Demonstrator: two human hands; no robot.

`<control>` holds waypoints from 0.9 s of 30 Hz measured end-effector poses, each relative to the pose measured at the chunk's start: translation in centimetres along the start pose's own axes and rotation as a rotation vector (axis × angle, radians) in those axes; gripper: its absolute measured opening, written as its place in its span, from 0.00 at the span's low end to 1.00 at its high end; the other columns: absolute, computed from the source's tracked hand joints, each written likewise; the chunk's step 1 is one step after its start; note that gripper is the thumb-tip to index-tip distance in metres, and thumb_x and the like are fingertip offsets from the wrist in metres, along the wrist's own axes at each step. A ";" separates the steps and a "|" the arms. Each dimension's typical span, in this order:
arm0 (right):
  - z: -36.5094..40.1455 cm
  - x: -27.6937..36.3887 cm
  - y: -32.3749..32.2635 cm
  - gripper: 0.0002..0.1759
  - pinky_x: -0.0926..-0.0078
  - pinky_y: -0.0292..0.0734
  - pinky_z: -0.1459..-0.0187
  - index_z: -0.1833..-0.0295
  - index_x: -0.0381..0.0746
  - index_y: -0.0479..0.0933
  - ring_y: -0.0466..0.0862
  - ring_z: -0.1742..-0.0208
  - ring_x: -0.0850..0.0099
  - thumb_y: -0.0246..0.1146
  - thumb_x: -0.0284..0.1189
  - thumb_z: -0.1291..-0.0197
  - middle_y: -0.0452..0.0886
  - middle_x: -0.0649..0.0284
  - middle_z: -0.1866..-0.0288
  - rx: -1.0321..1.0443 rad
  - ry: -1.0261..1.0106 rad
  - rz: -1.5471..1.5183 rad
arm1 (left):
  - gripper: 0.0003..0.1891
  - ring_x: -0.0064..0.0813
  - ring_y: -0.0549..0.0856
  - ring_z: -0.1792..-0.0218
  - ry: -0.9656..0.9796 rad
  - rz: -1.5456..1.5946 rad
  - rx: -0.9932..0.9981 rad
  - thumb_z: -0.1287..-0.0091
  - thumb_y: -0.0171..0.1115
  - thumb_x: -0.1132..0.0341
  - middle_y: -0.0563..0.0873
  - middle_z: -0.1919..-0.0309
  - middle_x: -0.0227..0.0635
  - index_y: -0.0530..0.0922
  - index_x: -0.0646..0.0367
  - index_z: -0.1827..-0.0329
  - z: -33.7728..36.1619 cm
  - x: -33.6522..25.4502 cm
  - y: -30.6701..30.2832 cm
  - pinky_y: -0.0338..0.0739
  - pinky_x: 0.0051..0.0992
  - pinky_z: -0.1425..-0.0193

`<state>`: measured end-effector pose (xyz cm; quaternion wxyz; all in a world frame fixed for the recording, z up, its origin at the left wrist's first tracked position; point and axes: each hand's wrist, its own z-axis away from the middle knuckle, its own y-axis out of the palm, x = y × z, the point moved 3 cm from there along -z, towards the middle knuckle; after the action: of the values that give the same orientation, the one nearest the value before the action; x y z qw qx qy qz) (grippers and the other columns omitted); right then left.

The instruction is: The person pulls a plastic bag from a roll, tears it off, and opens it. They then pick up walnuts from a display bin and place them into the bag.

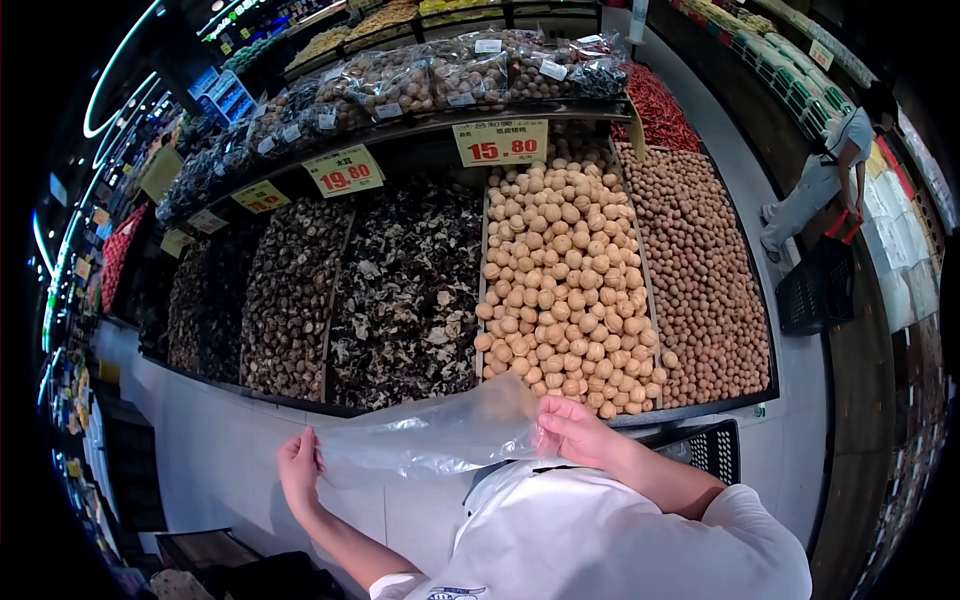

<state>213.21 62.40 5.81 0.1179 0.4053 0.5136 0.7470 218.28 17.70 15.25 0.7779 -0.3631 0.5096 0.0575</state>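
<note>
A clear plastic bag (430, 435) is stretched out flat between my two hands, in front of my white shirt. My left hand (298, 462) is closed on one end of it. At the other end, my right hand (575, 430) pinches the bag between thumb and fingers. Just beyond the bag lies a bin of walnuts (570, 280), heaped up to its front edge. Left of the walnuts is dried black fungus (410, 280), and my left hand is nearest to the dried mushrooms (290, 300).
Small round brown nuts (700, 260) fill the bin on the right, with red dried chillies (660, 105) behind. Price signs (502, 143) hang below a shelf of bagged goods (430, 80). A black basket (715, 450) is by my right side. Another person (825, 170) holds a dark basket (820, 285).
</note>
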 end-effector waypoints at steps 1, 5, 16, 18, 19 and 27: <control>0.0 -0.3 0.0 0.04 0.75 0.82 0.56 0.53 0.42 0.73 0.83 0.65 0.76 0.57 0.30 0.22 0.82 0.68 0.64 -0.043 0.014 -0.012 | 0.19 0.14 0.68 0.85 -0.023 0.016 -0.010 0.22 0.62 0.56 0.74 0.85 0.22 0.80 0.58 0.72 0.1 0.2 -0.1 0.61 0.20 0.81; -0.4 -0.8 0.2 0.05 0.74 0.83 0.56 0.51 0.41 0.74 0.83 0.64 0.78 0.57 0.31 0.22 0.82 0.69 0.61 0.102 0.067 0.003 | 0.19 0.14 0.69 0.84 -0.015 0.031 -0.061 0.23 0.62 0.56 0.74 0.84 0.22 0.79 0.58 0.72 0.8 0.3 -0.9 0.61 0.21 0.80; -1.7 -2.3 0.4 0.08 0.78 0.83 0.57 0.47 0.39 0.77 0.82 0.62 0.81 0.60 0.32 0.23 0.81 0.71 0.61 -0.047 0.174 0.258 | 0.14 0.08 0.67 0.75 0.202 0.099 0.057 0.23 0.62 0.62 0.74 0.76 0.15 0.81 0.59 0.68 -2.7 -2.5 0.0 0.58 0.16 0.72; -2.3 -0.6 1.7 0.05 0.76 0.84 0.56 0.49 0.39 0.75 0.84 0.61 0.77 0.58 0.28 0.23 0.82 0.67 0.62 -0.114 0.054 0.307 | 0.13 0.08 0.66 0.74 0.342 0.098 0.037 0.23 0.63 0.62 0.74 0.76 0.14 0.81 0.59 0.66 -5.1 -5.4 0.3 0.57 0.16 0.71; -2.6 0.6 2.9 0.05 0.76 0.84 0.56 0.49 0.39 0.75 0.84 0.61 0.77 0.58 0.28 0.23 0.82 0.67 0.62 -0.114 0.054 0.306 | 0.13 0.07 0.67 0.73 0.399 0.117 -0.005 0.22 0.62 0.61 0.74 0.75 0.14 0.81 0.58 0.66 -5.8 -7.3 0.6 0.57 0.16 0.70; 0.1 4.2 11.6 0.09 0.63 0.83 0.43 0.49 0.35 0.73 0.88 0.48 0.61 0.60 0.14 0.31 0.80 0.52 0.45 0.058 -0.895 0.713 | 0.30 0.38 0.78 0.32 0.717 0.765 -0.143 0.16 0.41 0.48 0.77 0.31 0.47 0.65 0.63 0.23 -3.7 -19.6 -1.1 0.73 0.35 0.28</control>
<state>213.35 59.77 17.82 0.0535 0.8335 0.2652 0.4818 206.74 20.12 31.31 0.4515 -0.2002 0.8347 0.2438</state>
